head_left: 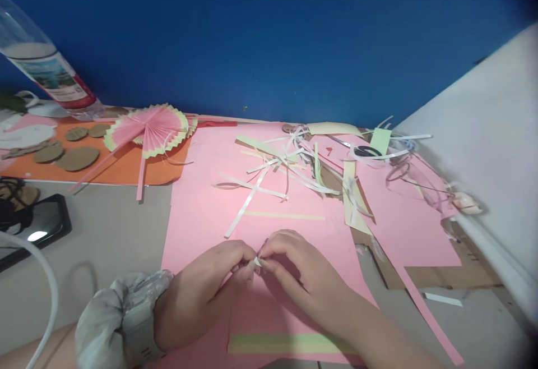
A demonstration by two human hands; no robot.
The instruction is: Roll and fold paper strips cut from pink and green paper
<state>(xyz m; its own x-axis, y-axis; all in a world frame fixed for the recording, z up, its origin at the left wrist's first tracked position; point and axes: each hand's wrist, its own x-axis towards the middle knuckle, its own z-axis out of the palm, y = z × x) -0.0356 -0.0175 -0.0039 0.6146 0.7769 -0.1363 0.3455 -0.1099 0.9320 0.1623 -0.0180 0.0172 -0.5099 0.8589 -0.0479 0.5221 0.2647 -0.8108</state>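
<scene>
My left hand (214, 285) and my right hand (298, 273) meet over a large pink sheet of paper (197, 206). Between their fingertips is a small folded piece of white paper strip (258, 261), pinched from both sides. Most of the piece is hidden by the fingers. Just beyond the hands a thin pale yellow strip (286, 216) lies flat on the pink sheet. Farther back is a loose heap of white and green paper strips (273, 167). Under my wrists, near the front edge, green and yellow bands (286, 342) cross the pink paper.
Pleated pink and yellow paper fans (147, 128) rest on orange paper (168, 175) beside cardboard discs (78, 157). A plastic bottle (54, 72) leans at the far left, above a phone (37, 229). Black-handled scissors (365, 151) lie among scraps at the right. A white cable (52, 296) loops near my left arm.
</scene>
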